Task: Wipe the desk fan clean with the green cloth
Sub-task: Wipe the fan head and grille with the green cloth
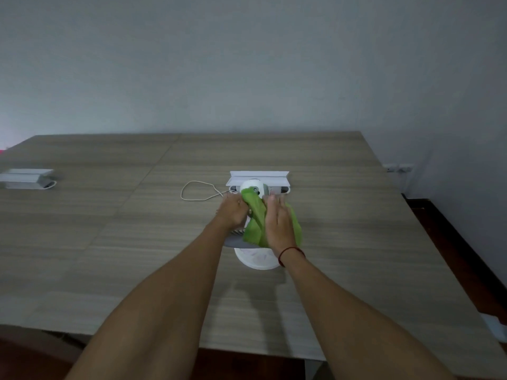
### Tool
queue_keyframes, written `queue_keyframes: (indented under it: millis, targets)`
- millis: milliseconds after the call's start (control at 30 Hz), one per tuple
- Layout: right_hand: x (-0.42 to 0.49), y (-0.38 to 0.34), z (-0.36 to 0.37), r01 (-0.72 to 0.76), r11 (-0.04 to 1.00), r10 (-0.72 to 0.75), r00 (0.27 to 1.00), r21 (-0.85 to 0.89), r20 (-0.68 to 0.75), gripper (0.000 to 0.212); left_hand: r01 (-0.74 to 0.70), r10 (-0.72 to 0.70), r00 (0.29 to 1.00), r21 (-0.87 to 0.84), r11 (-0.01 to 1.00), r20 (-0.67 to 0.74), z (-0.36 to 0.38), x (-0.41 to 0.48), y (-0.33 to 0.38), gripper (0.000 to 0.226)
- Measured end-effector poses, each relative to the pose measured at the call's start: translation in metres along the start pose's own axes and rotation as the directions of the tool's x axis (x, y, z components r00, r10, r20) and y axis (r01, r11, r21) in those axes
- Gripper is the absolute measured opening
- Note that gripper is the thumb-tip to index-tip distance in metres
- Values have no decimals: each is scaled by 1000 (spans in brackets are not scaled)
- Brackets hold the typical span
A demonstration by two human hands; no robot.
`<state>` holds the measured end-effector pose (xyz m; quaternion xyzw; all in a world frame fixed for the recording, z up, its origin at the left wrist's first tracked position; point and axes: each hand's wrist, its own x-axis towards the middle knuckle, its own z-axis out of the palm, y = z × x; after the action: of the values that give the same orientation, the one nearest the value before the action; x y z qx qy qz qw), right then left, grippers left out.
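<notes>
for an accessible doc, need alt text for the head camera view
A person's right hand presses a green cloth flat over a white fan on a wooden table while the left hand grips the fan's side. A white cord loops left of the fan, and a white box sits behind it.

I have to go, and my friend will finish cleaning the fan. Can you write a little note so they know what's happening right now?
Left hand: grips the left side of the fan head and steadies it.
Right hand: fingers straight, pressing the cloth onto the fan head.
The fan stands on the table.
Done: the cloth is on the fan head. How much is clean cannot be told.
Left: wipe the rest, including the base, which the cloth is not touching.
</notes>
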<state>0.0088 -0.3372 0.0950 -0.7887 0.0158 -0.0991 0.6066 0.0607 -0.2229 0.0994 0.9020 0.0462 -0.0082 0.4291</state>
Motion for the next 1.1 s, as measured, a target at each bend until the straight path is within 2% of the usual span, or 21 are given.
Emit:
queue_keyframes:
  millis: [67,133,233,300,433,600,733,800,867,900,967,1000,1067,1100]
  targets:
    - [4,-1,-9,-75,992,85,991,101,-103,50,-33,30,995,-24,999,-94,-2,-12,6,39]
    - [13,0,-19,-190,976,208,961,110,-184,48,-68,61,986,-39,997,-155,2,-24,12,43]
    - [22,9,-34,-416,910,408,897,-11,-169,53,-102,113,978,73,992,-174,8,-42,28,58]
    - [21,14,-42,-468,881,455,877,-60,-157,49,-100,120,977,118,988,-175,13,-48,32,61]
    - [15,17,-51,-420,907,412,901,-32,-140,29,-183,246,940,258,949,-236,22,-45,21,39]
    - [11,10,-46,-288,958,286,950,8,-125,25,-182,292,917,366,913,-273,10,-47,15,38]
    - [9,-8,-40,-158,987,158,987,-8,7,33,-16,158,930,394,919,-331,-15,-44,6,47]
    - [10,-10,-38,-126,990,129,990,-63,59,28,105,31,943,383,918,-332,-18,-44,0,50]
    - [13,-6,-40,-113,988,117,993,-101,32,25,184,-59,921,296,937,-385,-15,-49,1,56]
    - [15,-3,-42,-120,987,121,993,-107,3,25,181,-47,898,269,946,-438,-11,-52,4,61]
    - [18,1,-47,-147,983,146,989,-107,-15,27,38,111,864,284,958,-491,-2,-56,13,62]
    - [18,3,-49,-161,980,163,987,-113,12,29,-90,224,868,303,949,-444,5,-57,18,57]
    - [16,5,-51,-166,976,181,978,-141,106,32,-296,390,888,346,890,-243,19,-62,23,49]
    - [15,8,-51,-158,977,179,973,-146,144,32,-329,411,898,386,862,-153,26,-65,23,50]
